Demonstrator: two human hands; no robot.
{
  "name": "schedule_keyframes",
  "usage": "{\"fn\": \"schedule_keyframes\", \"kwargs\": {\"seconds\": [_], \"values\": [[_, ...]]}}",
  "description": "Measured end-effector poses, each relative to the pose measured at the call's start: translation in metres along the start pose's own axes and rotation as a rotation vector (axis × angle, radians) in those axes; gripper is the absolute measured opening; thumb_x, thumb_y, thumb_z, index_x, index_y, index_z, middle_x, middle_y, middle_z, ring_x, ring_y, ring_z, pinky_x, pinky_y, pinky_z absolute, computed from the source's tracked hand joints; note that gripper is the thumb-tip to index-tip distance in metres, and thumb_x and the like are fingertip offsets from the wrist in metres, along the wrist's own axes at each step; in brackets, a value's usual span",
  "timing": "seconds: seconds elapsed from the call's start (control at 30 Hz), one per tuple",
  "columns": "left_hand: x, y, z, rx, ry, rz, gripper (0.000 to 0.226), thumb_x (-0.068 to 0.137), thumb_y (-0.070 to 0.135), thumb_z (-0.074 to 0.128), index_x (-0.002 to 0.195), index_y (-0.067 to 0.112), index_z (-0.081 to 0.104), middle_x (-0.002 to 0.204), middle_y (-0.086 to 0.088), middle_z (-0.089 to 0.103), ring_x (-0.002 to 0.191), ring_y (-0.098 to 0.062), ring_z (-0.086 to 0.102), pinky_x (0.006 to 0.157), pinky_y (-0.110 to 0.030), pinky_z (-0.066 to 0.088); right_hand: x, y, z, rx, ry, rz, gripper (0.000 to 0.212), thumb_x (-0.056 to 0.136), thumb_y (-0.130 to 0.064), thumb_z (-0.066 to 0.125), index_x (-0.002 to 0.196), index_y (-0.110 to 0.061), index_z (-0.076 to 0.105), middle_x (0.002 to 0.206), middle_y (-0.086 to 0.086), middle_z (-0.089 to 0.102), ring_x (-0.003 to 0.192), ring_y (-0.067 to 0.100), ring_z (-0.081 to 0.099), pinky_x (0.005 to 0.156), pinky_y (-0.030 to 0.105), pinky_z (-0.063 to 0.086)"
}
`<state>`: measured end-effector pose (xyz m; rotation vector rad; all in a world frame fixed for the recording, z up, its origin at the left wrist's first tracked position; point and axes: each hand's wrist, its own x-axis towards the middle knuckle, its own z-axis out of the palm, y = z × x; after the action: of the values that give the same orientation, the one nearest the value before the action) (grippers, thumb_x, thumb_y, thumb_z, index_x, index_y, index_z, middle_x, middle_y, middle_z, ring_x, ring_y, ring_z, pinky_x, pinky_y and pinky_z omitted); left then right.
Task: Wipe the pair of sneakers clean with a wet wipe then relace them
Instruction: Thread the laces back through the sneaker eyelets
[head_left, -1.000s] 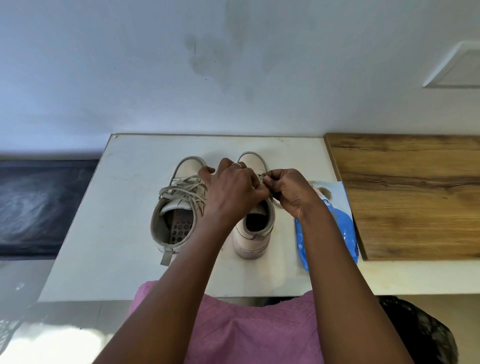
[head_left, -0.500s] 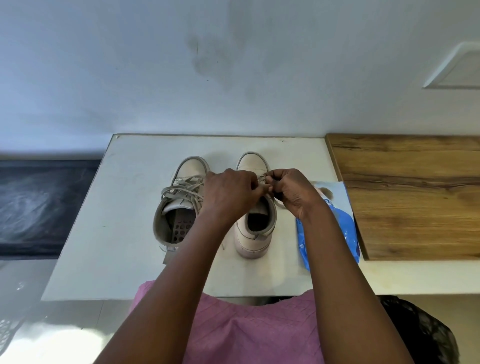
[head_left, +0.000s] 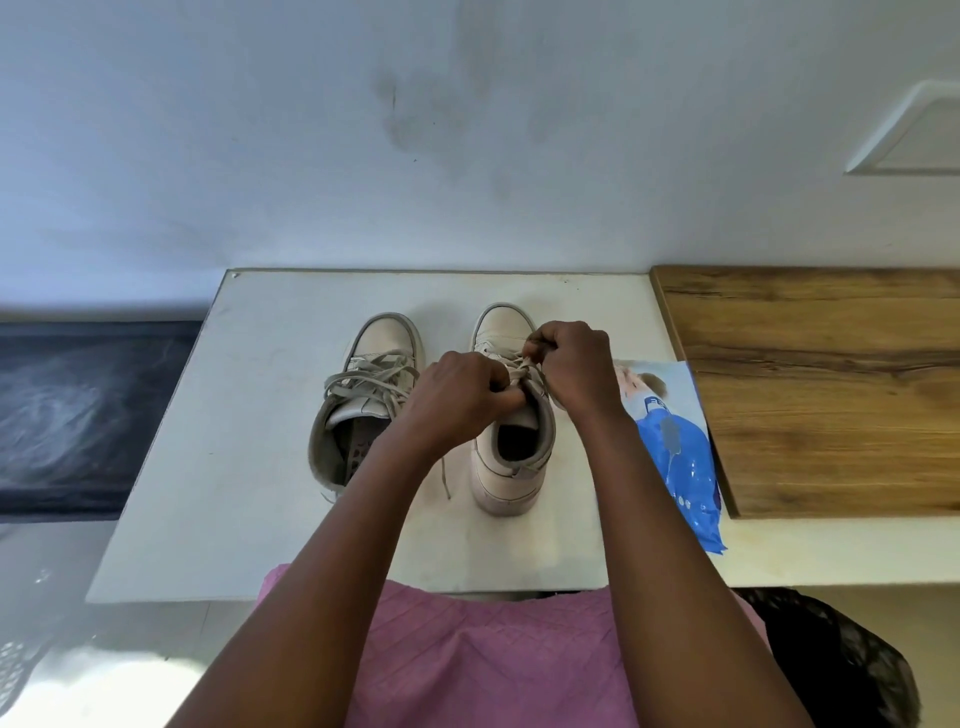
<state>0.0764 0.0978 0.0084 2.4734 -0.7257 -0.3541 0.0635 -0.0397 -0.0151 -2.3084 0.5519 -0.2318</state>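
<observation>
Two cream sneakers stand side by side on a white table, toes toward the wall. The left sneaker has loose laces piled over its tongue. Over the right sneaker both hands work the lace. My left hand pinches the lace at the tongue, fingers closed. My right hand grips the lace a little farther up, near the eyelets. One lace end dangles between the shoes. The hands hide most of the right shoe's lacing.
A blue wet-wipe pack lies flat just right of the right sneaker. A wooden board covers the surface at the right. The wall stands close behind the table. A dark mat lies on the floor at the left.
My left hand has slid back toward the shoe's opening. My right hand has moved up toward the toe, drawing the lace between them. The sneakers have stayed in place.
</observation>
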Motion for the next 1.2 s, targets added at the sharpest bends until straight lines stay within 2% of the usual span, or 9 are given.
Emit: {"fn": "schedule_keyframes", "kwargs": {"seconds": [0.37, 0.5, 0.6, 0.7, 0.8, 0.87, 0.93, 1.1, 1.2], "values": [[-0.003, 0.005, 0.004, 0.019, -0.029, 0.079, 0.045, 0.083, 0.018, 0.058, 0.049, 0.017, 0.029, 0.049, -0.001, 0.029, 0.06, -0.026, 0.03, 0.049, -0.03, 0.018, 0.0, -0.003, 0.01, 0.012, 0.035, 0.053, 0.036, 0.078, 0.01, 0.041, 0.085, -0.005, 0.073, 0.089, 0.009, 0.071, 0.083, 0.016, 0.059, 0.069, 0.016, 0.037], [-0.003, 0.003, 0.005, 0.039, -0.043, 0.095, 0.046, 0.082, 0.018, 0.058, 0.048, 0.018, 0.028, 0.048, 0.001, 0.026, 0.054, -0.02, 0.025, 0.06, -0.031, 0.019, -0.001, -0.001, 0.01, 0.036, 0.023, 0.062, 0.036, 0.077, 0.011, 0.042, 0.086, -0.004, 0.073, 0.089, 0.01, 0.072, 0.085, 0.017, 0.06, 0.068, 0.012, 0.036], [-0.001, -0.008, 0.002, -0.01, -0.082, 0.07, 0.041, 0.086, 0.027, 0.062, 0.053, 0.013, 0.042, 0.05, 0.0, 0.032, 0.055, -0.02, 0.03, 0.057, -0.031, 0.024, 0.0, 0.003, 0.005, 0.091, -0.027, 0.095, 0.026, 0.082, 0.005, 0.051, 0.088, -0.006, 0.074, 0.09, 0.01, 0.072, 0.088, 0.019, 0.064, 0.076, 0.018, 0.043], [0.002, -0.017, -0.006, -0.139, -0.053, 0.01, 0.036, 0.081, 0.044, 0.068, 0.073, 0.01, 0.062, 0.056, 0.003, 0.046, 0.052, -0.009, 0.039, 0.053, -0.027, 0.028, 0.001, 0.012, -0.003, 0.193, -0.073, 0.144, 0.01, 0.081, -0.009, 0.068, 0.086, -0.017, 0.071, 0.082, 0.01, 0.071, 0.078, 0.021, 0.066, 0.081, 0.031, 0.053], [0.006, -0.023, -0.011, -0.228, 0.06, 0.001, 0.017, 0.084, 0.034, 0.068, 0.09, 0.018, 0.067, 0.07, 0.01, 0.055, 0.064, -0.006, 0.049, 0.055, -0.017, 0.031, 0.001, 0.021, -0.013, 0.275, -0.108, 0.163, 0.02, 0.082, -0.008, 0.068, 0.08, -0.026, 0.059, 0.076, 0.008, 0.07, 0.078, 0.024, 0.067, 0.082, 0.044, 0.054], [0.008, -0.026, -0.009, -0.2, 0.04, 0.016, 0.02, 0.083, 0.022, 0.07, 0.103, 0.017, 0.069, 0.092, 0.005, 0.062, 0.083, -0.009, 0.056, 0.064, -0.017, 0.035, 0.0, 0.024, -0.018, 0.297, -0.176, 0.152, 0.024, 0.08, -0.005, 0.068, 0.079, -0.026, 0.057, 0.076, 0.006, 0.069, 0.076, 0.023, 0.065, 0.083, 0.039, 0.053], [0.009, -0.027, -0.004, -0.173, -0.011, -0.008, 0.022, 0.08, 0.018, 0.073, 0.102, 0.014, 0.071, 0.1, -0.002, 0.066, 0.092, -0.012, 0.059, 0.073, -0.019, 0.037, -0.003, 0.024, -0.02, 0.282, -0.258, 0.127, 0.021, 0.078, -0.002, 0.07, 0.081, -0.022, 0.062, 0.075, 0.004, 0.066, 0.073, 0.018, 0.061, 0.079, 0.034, 0.049], [0.009, -0.025, -0.001, -0.184, -0.003, -0.076, 0.007, 0.089, 0.02, 0.063, 0.093, 0.014, 0.066, 0.092, -0.006, 0.067, 0.089, -0.02, 0.06, 0.073, -0.027, 0.042, -0.007, 0.019, -0.018, 0.174, -0.292, 0.063, 0.013, 0.083, -0.003, 0.064, 0.077, -0.015, 0.063, 0.07, -0.001, 0.059, 0.072, 0.014, 0.052, 0.073, 0.026, 0.04], [0.008, -0.023, -0.003, -0.227, -0.053, -0.096, 0.021, 0.095, 0.03, 0.053, 0.093, 0.011, 0.063, 0.079, -0.003, 0.06, 0.075, -0.018, 0.052, 0.063, -0.027, 0.035, -0.007, 0.015, -0.021, 0.222, -0.3, 0.065, 0.02, 0.091, -0.007, 0.055, 0.074, -0.019, 0.056, 0.068, -0.002, 0.06, 0.065, 0.007, 0.053, 0.069, 0.026, 0.039]]}}
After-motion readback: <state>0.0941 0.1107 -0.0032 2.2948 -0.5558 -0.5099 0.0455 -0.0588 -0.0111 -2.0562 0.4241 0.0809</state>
